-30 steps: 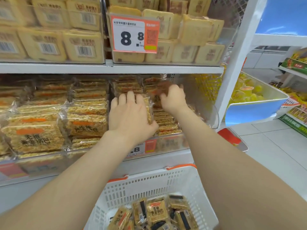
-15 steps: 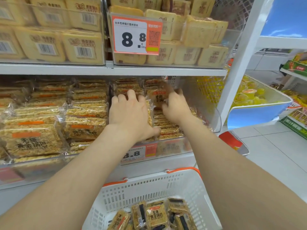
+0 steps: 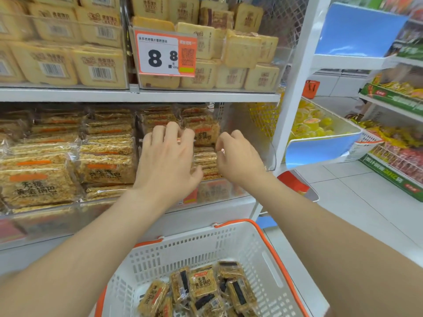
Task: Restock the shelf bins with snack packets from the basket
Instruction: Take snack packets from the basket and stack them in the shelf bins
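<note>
Golden rice-crisp snack packets (image 3: 107, 170) fill the clear shelf bin (image 3: 217, 193) on the lower shelf. My left hand (image 3: 169, 161) lies spread on top of the packets in the bin's right section, fingertips bent over them. To its right, my right hand (image 3: 239, 156) has loosely curled fingers that touch the edge of a low packet stack (image 3: 204, 162). One packet (image 3: 206, 133) stands upright at the back between my hands. Below, the white basket (image 3: 183, 252) with orange handles holds several more packets (image 3: 203, 291).
The upper shelf carries pale bread-slice packs (image 3: 100, 67) and a price tag reading 8.8 (image 3: 166, 56). A white shelf post (image 3: 295, 83) stands right of the bin. Beyond it are a blue bin of yellow jelly cups (image 3: 320, 145) and tiled floor (image 3: 366, 202).
My right hand drew back and right from the rear of the bin, leaving a packet upright there. My left hand stayed on the packets, and the view shifted slightly.
</note>
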`<state>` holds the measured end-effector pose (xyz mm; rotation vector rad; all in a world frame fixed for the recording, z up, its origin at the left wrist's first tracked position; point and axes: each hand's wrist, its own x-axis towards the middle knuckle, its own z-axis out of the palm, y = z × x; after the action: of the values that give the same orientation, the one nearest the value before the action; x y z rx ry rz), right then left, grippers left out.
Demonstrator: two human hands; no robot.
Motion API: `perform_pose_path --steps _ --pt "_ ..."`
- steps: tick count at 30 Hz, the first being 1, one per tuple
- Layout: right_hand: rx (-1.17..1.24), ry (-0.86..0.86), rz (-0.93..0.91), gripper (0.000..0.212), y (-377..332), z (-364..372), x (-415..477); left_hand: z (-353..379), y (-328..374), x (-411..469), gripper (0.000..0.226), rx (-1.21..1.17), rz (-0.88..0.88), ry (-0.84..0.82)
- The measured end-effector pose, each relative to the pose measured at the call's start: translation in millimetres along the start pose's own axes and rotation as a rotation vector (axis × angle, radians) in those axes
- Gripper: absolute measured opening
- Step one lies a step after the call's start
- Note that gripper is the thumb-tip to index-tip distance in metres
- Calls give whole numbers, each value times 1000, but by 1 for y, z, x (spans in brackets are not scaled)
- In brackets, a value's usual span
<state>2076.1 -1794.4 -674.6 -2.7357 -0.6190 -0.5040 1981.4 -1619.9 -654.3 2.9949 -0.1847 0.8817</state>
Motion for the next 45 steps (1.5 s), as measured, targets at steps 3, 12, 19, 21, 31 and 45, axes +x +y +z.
perform_pose_path --steps 3,12,19,21,31,45 --pt "-15 4 -78 10 -2 -15 -21 -9 13 -14 29 -109 141 -32" --pt "-155 -887 -40 25 3 22 -86 33 45 -60 27 81 329 -912" --pt "-412 -1150 138 12 54 111 -185 77 61 -98 26 107 496 -1283" --pt "-395 -1205 236 14 70 137 -219 84 68 -104 21 140 547 -1270" --pt "-197 -1388 233 47 69 211 -316 109 82 -111 22 181 599 -1236" --pt "168 -1025 397 38 61 180 -269 101 65 -97 41 140 582 -1214"
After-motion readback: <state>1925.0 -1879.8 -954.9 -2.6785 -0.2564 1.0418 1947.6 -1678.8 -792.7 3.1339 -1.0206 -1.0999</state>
